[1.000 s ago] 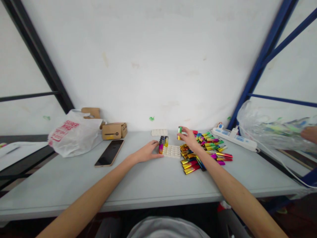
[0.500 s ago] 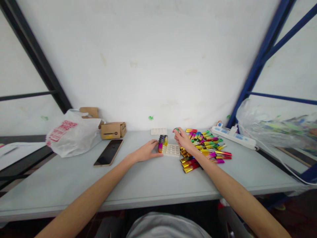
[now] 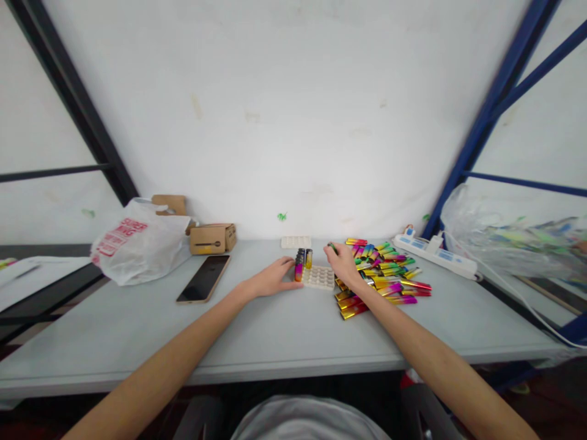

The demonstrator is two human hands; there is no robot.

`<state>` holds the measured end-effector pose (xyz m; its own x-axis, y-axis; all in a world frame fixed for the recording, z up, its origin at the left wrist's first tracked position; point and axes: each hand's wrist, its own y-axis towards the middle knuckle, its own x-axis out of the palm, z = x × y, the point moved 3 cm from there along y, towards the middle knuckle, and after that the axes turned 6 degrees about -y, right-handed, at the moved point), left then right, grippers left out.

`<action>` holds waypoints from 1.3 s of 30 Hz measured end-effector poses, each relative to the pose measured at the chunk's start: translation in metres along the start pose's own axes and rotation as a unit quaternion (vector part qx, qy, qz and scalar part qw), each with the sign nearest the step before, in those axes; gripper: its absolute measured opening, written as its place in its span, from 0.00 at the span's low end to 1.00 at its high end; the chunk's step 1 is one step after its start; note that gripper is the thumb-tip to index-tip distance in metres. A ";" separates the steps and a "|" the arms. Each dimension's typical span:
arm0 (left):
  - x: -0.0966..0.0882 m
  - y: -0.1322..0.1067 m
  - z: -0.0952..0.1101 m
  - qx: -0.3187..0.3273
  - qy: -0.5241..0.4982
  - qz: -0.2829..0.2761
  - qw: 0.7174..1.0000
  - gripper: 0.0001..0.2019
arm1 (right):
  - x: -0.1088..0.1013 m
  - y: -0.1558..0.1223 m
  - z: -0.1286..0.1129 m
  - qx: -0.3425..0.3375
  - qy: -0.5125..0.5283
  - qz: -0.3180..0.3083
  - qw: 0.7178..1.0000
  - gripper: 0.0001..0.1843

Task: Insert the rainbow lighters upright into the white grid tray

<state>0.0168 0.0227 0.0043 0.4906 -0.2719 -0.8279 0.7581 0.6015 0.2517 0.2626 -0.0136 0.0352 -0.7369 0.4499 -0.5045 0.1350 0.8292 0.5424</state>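
Note:
A small white tray point(image 3: 320, 278) with rows of round holes lies in the middle of the table. Several shiny lighters point(image 3: 299, 270) with dark tops stand upright in its left part. My left hand point(image 3: 274, 278) is curved round the tray's left end, thumb at the near corner and fingers toward the back, holding it beside the lighters. Above and right of the tray, my right hand point(image 3: 343, 264) is closed on a lighter point(image 3: 333, 248); only a green and dark end shows. Right beside this hand lies a loose pile of metallic coloured lighters point(image 3: 383, 269).
Another white tray point(image 3: 296, 242) sits by the wall. Leftward are a phone point(image 3: 204, 279), a cardboard box point(image 3: 212, 239) and a white plastic bag point(image 3: 142, 244). On the right are a power strip point(image 3: 435, 255) with a cable and a clear plastic bag point(image 3: 513, 238).
My right hand has turned and curled tighter round its lighter, hiding more of it, and has come slightly lower. The left hand stays at the tray. The whole view has shifted slightly.

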 end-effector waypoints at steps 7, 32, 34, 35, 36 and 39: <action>-0.001 0.000 0.001 0.005 0.000 -0.005 1.000 0.33 | 0.005 -0.003 -0.004 -0.076 -0.023 -0.064 0.995 0.25; 0.001 0.000 0.002 0.003 0.002 -0.010 1.000 0.35 | 0.017 -0.007 -0.012 -0.133 -0.238 -0.220 0.936 0.20; 0.001 0.000 0.002 0.004 0.000 -0.009 1.000 0.35 | 0.019 -0.007 -0.015 -0.129 -0.289 -0.204 0.927 0.21; 0.001 0.000 0.002 0.005 -0.001 -0.008 1.000 0.35 | 0.020 -0.007 -0.017 -0.122 -0.311 -0.194 0.922 0.21; 0.001 0.000 0.002 0.007 -0.003 -0.007 1.000 0.35 | 0.020 -0.006 -0.018 -0.113 -0.328 -0.187 0.919 0.22; 0.001 0.000 0.001 0.009 -0.002 -0.006 1.000 0.33 | 0.019 -0.004 -0.020 -0.095 -0.339 -0.187 0.917 0.25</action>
<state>0.0175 0.0219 0.0040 0.4840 -0.2818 -0.8285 0.7711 0.5850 0.2515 0.2353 -0.0149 0.0366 -0.1183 0.3018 -0.9460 -0.2085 0.9239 0.3209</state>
